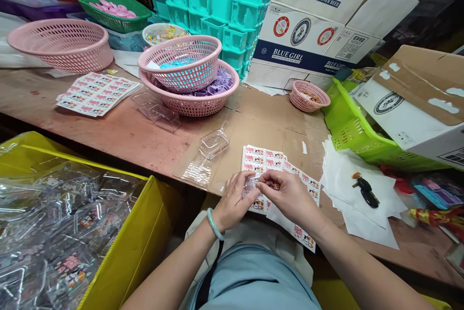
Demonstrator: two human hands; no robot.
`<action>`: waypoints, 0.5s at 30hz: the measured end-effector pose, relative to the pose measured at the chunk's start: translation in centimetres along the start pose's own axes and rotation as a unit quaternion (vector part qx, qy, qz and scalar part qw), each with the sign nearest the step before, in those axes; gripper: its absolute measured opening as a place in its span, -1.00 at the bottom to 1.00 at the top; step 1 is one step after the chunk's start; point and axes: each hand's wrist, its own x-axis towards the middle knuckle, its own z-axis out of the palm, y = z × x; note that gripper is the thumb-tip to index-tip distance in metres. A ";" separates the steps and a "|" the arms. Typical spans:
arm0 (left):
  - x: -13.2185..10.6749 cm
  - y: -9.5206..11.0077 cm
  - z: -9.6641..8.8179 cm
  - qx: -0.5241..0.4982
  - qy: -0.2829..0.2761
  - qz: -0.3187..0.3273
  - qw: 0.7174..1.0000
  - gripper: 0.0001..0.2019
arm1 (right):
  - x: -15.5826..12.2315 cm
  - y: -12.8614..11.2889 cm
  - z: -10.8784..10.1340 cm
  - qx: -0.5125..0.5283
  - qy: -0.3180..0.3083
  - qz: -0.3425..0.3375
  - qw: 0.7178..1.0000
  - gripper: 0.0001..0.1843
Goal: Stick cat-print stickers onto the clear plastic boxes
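Note:
My left hand (235, 200), with a pale green bangle at the wrist, is closed around a small clear plastic box (250, 184), which the fingers partly cover. Right beside it, my right hand (288, 193) has its thumb and fingers pinched together at the box's edge; what they hold is too small and hidden to name. Under both hands lie sticker sheets (266, 159) printed with cartoon cats and pink marks. Farther up the table sits a clear plastic container (214, 144), and another clear container (155, 111) is to its left.
Stacked pink baskets (188, 105) hold blue and purple pieces. A sticker stack (97, 92) lies left. A yellow bin (145, 223) full of clear boxes stands at lower left. White papers (337, 175) with black keys (368, 194) and a green crate (355, 124) are at right.

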 end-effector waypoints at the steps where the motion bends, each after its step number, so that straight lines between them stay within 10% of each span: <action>1: 0.1 0.1 0.1 -0.005 0.011 -0.015 1.000 -0.67 | 0.1 -0.1 0.0 -0.006 -0.002 0.002 1.000 -0.85; 15: 0.3 0.3 1.3 0.035 0.062 -0.036 0.997 -0.74 | -0.8 0.8 0.8 -0.203 0.118 -0.173 0.957 -0.80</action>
